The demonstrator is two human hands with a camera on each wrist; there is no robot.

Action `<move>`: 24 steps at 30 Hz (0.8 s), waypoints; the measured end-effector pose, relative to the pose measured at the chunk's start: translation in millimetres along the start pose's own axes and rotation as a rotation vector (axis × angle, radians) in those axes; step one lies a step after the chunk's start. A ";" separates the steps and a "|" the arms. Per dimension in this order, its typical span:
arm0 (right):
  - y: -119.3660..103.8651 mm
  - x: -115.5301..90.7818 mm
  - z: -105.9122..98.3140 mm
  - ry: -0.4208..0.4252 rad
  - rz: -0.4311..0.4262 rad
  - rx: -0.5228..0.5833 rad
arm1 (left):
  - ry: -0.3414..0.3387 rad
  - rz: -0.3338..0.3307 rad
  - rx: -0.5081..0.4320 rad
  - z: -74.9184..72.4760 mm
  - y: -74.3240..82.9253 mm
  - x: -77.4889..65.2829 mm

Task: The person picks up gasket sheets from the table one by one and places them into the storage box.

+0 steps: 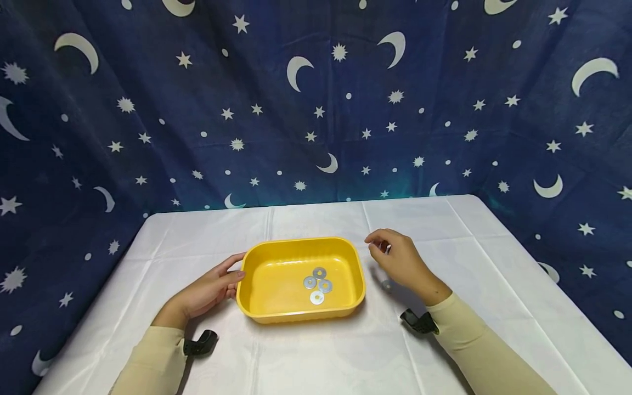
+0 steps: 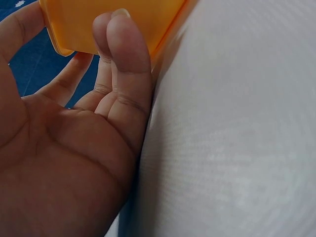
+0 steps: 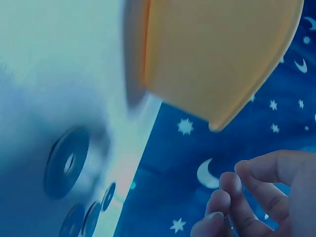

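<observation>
A yellow plastic tray (image 1: pixel 276 285) stands on the white-covered table. Several flat metal washers (image 1: pixel 325 286) lie loosely grouped in its right half. At the tray's left end, my left hand (image 1: pixel 212 288) holds the rim, thumb on the edge and other fingers along the outer wall. My right hand (image 1: pixel 402 263) hovers just beyond the tray's right end. Its fingers are loosely bent, with nothing visible between them in the right wrist view. Below that hand, more washers (image 3: pixel 55 170) rest on the cloth; the forearm hides most of them in the head view.
The white tablecloth (image 1: pixel 296 362) shows fold creases. Behind and beside the table hangs a dark blue curtain (image 1: pixel 276 153) with moons and stars. Black straps with camera mounts (image 1: pixel 201 344) sit on both wrists.
</observation>
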State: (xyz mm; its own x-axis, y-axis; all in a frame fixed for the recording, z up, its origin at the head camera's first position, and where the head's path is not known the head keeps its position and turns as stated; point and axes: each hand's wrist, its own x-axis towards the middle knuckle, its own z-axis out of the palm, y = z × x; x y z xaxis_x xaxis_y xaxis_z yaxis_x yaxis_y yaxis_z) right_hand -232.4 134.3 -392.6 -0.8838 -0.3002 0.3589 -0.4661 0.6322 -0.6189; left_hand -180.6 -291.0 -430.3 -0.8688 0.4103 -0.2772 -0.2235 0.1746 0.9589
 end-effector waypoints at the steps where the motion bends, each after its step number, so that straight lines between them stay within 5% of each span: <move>1: 2.8 -0.2 -1.3 0.006 0.005 0.003 | -0.001 0.000 -0.001 -0.2 0.1 -0.2; 10: 28.6 -1.9 -12.1 -0.001 0.106 -0.035 | -0.002 -0.003 0.009 1.6 1.3 -1.7; 24: 58.1 -1.5 -14.3 -0.140 0.204 -0.066 | -0.001 -0.006 0.006 -0.2 0.4 -0.4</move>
State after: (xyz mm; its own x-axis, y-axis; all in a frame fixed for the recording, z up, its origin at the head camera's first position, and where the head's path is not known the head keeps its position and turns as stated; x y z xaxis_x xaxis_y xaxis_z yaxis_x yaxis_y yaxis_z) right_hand -257.6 181.8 -419.1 -0.9584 -0.2546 0.1288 -0.2782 0.7337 -0.6199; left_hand -180.4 -291.2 -429.8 -0.8670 0.4103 -0.2828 -0.2258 0.1825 0.9569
